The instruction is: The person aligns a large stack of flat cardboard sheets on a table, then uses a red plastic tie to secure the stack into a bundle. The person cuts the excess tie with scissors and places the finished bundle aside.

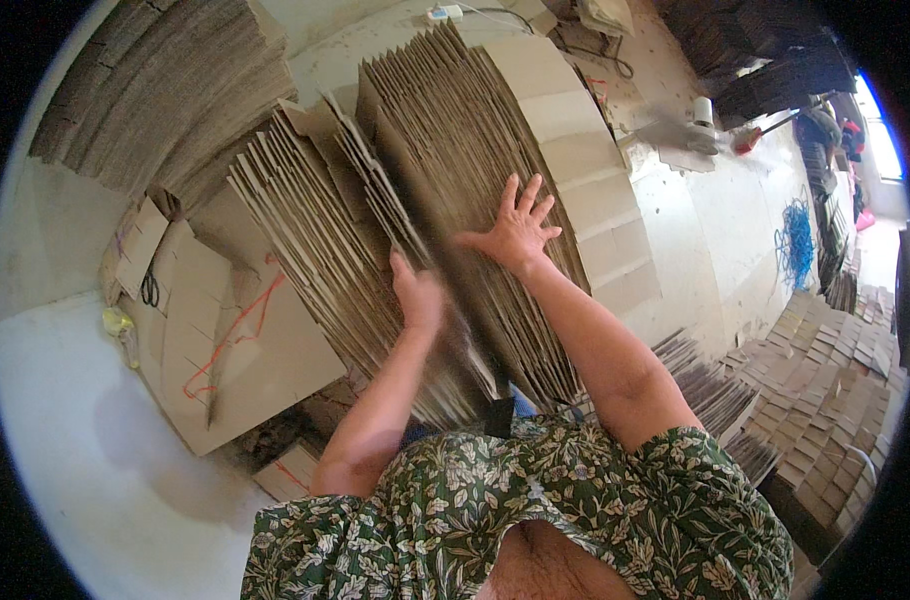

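Observation:
Two rows of flat brown cardboard pieces stand on edge in front of me, a left stack [305, 225] and a taller right stack [445, 110]. In the gap between them, a thin bundle of cardboard sheets [375, 178] leans upright. My left hand [418, 298] is closed on the lower part of that bundle, thumb up; its fingers are partly hidden and slightly blurred. My right hand [520, 228] lies with fingers spread on the top edges of the right stack and holds nothing.
Tall cardboard piles [165, 85] stand at the far left. Flat cardboard with an orange string [250, 335] and black scissors [151, 290] is at my left. Blue cord [795, 245] lies on the floor at right, near spread cardboard stacks [815, 380]. A white cylinder [703, 112] stands farther back.

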Demonstrator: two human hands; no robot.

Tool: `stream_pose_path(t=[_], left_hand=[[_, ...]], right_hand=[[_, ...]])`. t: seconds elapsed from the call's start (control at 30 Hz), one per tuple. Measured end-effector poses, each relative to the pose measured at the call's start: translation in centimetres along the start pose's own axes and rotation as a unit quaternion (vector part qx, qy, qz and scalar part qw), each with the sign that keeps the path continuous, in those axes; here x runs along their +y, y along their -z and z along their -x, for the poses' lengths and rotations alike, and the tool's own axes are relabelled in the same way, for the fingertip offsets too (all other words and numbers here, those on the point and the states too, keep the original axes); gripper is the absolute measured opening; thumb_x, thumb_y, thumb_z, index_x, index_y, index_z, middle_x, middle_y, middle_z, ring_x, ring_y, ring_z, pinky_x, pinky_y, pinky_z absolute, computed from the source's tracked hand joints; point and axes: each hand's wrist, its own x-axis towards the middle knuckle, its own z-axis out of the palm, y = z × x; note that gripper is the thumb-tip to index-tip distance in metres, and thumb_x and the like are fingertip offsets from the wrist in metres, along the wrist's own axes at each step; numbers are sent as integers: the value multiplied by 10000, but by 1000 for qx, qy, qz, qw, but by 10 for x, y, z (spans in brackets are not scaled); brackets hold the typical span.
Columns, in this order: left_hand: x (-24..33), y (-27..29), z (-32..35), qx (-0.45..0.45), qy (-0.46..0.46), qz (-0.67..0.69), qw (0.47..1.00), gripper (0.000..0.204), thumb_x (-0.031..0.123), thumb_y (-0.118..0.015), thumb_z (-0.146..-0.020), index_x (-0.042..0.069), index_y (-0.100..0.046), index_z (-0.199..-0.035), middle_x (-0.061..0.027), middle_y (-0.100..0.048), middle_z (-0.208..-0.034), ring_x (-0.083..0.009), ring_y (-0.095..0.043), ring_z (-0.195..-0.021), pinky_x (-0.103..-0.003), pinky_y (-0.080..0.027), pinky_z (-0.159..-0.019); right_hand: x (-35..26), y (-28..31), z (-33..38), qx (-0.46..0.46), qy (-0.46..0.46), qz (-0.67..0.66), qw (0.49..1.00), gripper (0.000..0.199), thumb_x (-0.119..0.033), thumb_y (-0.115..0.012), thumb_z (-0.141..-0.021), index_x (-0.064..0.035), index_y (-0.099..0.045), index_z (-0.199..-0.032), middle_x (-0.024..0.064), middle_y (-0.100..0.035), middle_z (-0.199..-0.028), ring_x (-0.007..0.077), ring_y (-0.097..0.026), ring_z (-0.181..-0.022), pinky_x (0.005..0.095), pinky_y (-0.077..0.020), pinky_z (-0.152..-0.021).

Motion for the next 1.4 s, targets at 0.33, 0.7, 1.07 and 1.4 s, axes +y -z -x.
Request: stream_pose_path(t=[0.33,0.7,1.07,1.4], left_hand=[[21,-11,-9,69,-65,17,995,716,-104,-442,-786,-67,-201,-1459,-281,-462,-1355,-357,-501,-1216,-369,-381,-1032],[-15,-46,-59,-27,-160,12,987,658,82,-511,-909,-11,-198,-1479,-258,-424,-1412,-327,-535,-1155,-391,-430,-926],[18,-30,-37,-10,-114,32,993,699,289,-602,-891,-16,-307,-1446,-227,-614,-1206,-319,-606,-1108,-372,-457,-946],[3,-25,-38,7,-125,5,992,592,203,-506,-924,-9,-315,-1443,-228,-628,-1163,-331,-625,-1046,-366,-467,-914]], right_hand=[[0,1,3,0,6,-4,1000,1355,-615,-825,-552,-95,-40,-1526,226,76,-1573,517,-28,-1415,763,-210,-985],[-1,4,0,-3,1,4,1000,1344,-613,-819,-555,-98,-47,-1527,231,66,-1572,513,-12,-1418,757,-222,-981],[10,-4,-5,9,22,7,1000,1300,-621,-797,-601,-93,-48,-1523,242,57,-1567,538,-35,-1404,773,-247,-949],[6,-4,-7,16,17,-5,1000,1249,-565,-809,-633,-92,-67,-1520,243,56,-1566,547,-66,-1395,761,-281,-941]])
